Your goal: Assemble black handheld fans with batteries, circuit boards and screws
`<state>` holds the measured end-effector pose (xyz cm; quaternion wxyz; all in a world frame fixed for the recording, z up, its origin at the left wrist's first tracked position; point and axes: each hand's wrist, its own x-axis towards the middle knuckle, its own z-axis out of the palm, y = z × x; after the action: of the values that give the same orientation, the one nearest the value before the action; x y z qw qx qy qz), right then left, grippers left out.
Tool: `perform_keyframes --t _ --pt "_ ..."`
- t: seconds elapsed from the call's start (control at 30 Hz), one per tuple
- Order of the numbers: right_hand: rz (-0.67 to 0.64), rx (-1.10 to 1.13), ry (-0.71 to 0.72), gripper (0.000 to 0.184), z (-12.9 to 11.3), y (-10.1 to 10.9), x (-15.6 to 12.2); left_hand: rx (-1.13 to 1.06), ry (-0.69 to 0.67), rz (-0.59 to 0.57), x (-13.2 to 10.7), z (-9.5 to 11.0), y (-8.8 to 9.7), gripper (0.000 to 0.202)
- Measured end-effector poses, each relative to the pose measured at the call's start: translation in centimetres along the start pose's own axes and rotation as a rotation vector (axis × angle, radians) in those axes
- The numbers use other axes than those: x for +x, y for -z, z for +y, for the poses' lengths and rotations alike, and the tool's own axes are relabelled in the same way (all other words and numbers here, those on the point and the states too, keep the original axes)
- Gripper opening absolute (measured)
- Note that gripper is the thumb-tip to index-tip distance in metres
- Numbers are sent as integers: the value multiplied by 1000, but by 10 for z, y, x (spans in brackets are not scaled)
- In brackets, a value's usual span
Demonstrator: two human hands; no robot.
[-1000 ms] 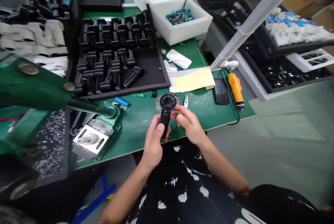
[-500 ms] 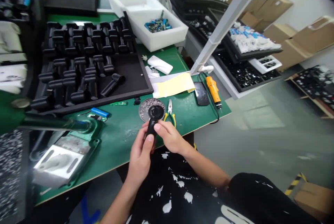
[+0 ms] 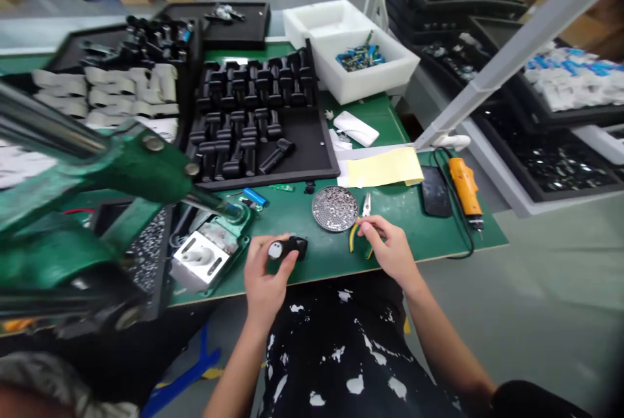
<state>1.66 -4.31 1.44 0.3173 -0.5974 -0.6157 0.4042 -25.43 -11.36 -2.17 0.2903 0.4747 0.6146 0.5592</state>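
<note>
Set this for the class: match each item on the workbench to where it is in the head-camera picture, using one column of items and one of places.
Items:
1. Black handheld device
2. Round perforated metal dish
3. Orange electric screwdriver
4. Blue components

Places:
A. Beside a black rectangular pad
B. Held in the left hand
C. Left of the yellow-handled pliers
D. Inside a white plastic bin

Right pairs: 1-B, 2-C, 3-A, 4-D.
</note>
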Motion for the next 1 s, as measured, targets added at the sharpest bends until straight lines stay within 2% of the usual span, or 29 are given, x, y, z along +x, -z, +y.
perform_keyframes --t 0.07,0.17,0.27,0.4,0.5,0.57,0.67,0.77,0.87,1.0 --pt "-42 -19 38 35 -8 -13 2 60 -68 -28 1 -8 0 27" --pt "-109 -69 110 34 -15 -28 7 61 -74 -95 1 -19 3 27" --pt "-85 -120 185 36 -13 -22 22 87 -81 -83 3 -25 12 22" --pt "6 -175 223 41 -19 7 79 171 -92 -37 4 -29 33 19" --pt "-84 -298 323 44 -45 13 137 341 -59 -99 4 -33 41 26" --pt "-165 -346 395 38 -67 -1 177 485 -53 -165 3 -37 38 29" --pt "-244 -433 445 26 -96 -39 237 638 -134 -194 -1 -44 25 25" --pt "-182 -519 451 41 -115 -79 287 728 -254 -84 -6 -53 15 22" --pt "-137 -567 414 44 -126 -108 320 768 -328 47 -8 -60 12 23" --pt "-241 -583 319 44 -134 -138 338 775 -337 90 -6 -61 10 19"
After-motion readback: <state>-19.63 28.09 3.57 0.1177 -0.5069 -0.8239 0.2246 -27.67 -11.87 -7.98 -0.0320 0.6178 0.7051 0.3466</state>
